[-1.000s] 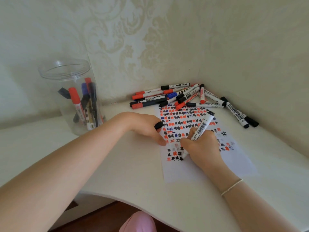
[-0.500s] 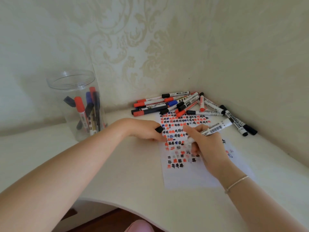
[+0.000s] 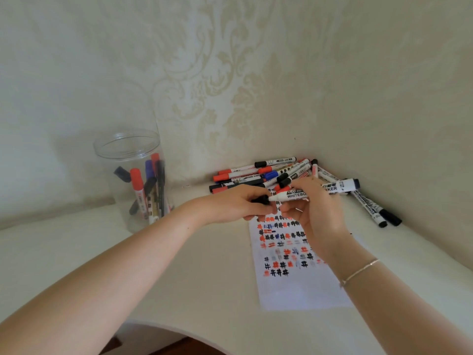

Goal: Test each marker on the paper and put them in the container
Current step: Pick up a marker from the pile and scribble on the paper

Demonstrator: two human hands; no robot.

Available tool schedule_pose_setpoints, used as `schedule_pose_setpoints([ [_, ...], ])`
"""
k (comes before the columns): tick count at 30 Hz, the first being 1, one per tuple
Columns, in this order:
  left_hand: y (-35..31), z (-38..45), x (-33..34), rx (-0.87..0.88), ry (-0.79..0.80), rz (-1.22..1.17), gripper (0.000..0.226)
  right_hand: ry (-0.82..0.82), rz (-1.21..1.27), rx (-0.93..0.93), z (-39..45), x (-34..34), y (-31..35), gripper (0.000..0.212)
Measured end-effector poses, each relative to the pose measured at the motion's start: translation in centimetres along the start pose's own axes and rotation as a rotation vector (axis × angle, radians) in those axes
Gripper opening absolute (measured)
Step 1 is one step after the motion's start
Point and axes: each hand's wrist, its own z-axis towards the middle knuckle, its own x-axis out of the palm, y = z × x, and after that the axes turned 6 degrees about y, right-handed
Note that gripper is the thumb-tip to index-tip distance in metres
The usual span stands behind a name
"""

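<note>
Two hands meet just above the far end of the paper (image 3: 294, 285), and the step looks like recapping a black marker (image 3: 330, 188) before it goes into the container (image 3: 128, 149). To do it well, I would keep the barrel level, line the cap (image 3: 261, 200) up straight with the tip and press until it seats, so it does not dry out or smear the sheet on the way across.

The right hand (image 3: 313, 208) has its fingers curled round the middle of the marker, which lies sideways with its dark end pointing away to the right and its tip toward the other hand. The left hand (image 3: 240, 203) pinches the small black cap at that tip; whether the cap is fully on I cannot tell.

Beyond both hands lies a pile of markers (image 3: 256, 175) in the corner, apparently untested. The clear container stands well off to the left of the left hand, several markers upright in it.
</note>
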Motion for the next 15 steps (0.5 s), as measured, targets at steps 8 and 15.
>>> schedule_pose_setpoints([
  [8,0.1,-0.3,0.0,0.027,0.021,0.006,0.013,-0.06,-0.059,-0.016,0.2,-0.1,-0.8,0.01],
  [15,0.4,-0.1,0.2,-0.055,0.031,-0.065,0.024,-0.044,-0.415,0.112,1.0,0.1,-1.2,0.017],
])
